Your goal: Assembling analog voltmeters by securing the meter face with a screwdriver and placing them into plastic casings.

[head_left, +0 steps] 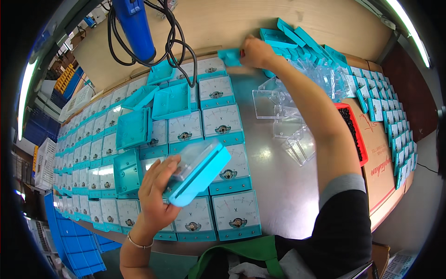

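Note:
My left hand [157, 191] is wrapped round a turquoise plastic meter case [204, 174] with a clear cover on it, tilted above the rows of meters. At the far side of the table, my right hand [256, 53] has closed fingers on a turquoise plastic piece [228, 57]; it is blurred and its exact shape cannot be made out. Beneath the left hand lie voltmeters [222, 122] with white dials and turquoise bases, in close rows. Empty turquoise housings [172, 101] rest on some of them.
Clear plastic covers [267, 103] lie loose right of the meters, under my right forearm. Turquoise housings [297, 39] are heaped at the back. A red tray [364, 148] of small black parts sits on cardboard [378, 160]. A blue tool [134, 30] with black cables hangs overhead.

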Demonstrator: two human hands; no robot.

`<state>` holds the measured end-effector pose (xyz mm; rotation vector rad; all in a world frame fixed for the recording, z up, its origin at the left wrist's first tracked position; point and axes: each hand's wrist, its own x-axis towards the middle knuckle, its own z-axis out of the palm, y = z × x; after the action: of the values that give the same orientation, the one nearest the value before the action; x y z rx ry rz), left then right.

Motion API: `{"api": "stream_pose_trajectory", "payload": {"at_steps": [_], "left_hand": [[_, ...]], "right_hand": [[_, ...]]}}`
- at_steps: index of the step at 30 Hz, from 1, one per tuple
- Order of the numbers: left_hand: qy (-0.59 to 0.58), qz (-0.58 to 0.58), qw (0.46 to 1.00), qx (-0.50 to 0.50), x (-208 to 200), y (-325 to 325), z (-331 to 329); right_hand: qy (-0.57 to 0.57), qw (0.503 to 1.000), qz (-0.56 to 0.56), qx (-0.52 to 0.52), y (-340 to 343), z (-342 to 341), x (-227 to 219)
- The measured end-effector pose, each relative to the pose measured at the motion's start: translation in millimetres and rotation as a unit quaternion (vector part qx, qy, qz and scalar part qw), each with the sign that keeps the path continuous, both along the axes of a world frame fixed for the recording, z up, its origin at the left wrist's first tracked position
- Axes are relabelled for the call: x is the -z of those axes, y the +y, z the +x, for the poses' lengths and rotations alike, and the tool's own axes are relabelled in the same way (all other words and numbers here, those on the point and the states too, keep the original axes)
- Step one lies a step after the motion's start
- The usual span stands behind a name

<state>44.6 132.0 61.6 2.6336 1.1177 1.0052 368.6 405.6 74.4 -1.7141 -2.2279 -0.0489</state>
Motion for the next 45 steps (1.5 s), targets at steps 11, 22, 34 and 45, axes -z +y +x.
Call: {"api": "stream_pose_trajectory", "payload": {"at_steps": [11,22,34,45], "left_hand": [[0.131,0.203,0.97,-0.002,29,194,139],[0.315,0.135,0.934,-0.102,91,272,196],[0.336,0.014,0.928,-0.157,80,273,200],[0.126,-0.01,0.99,-0.057,29,203,209]], "right_hand": [[0.106,0.991,0.052,-0.07,-296,89,-56],[-0.069,0.96,-0.085,-0.257,-360,76,44],[0.03,0.968,-0.118,-0.222,-338,91,16],[0.016,0.977,0.073,0.202,-187,300,53]]}}
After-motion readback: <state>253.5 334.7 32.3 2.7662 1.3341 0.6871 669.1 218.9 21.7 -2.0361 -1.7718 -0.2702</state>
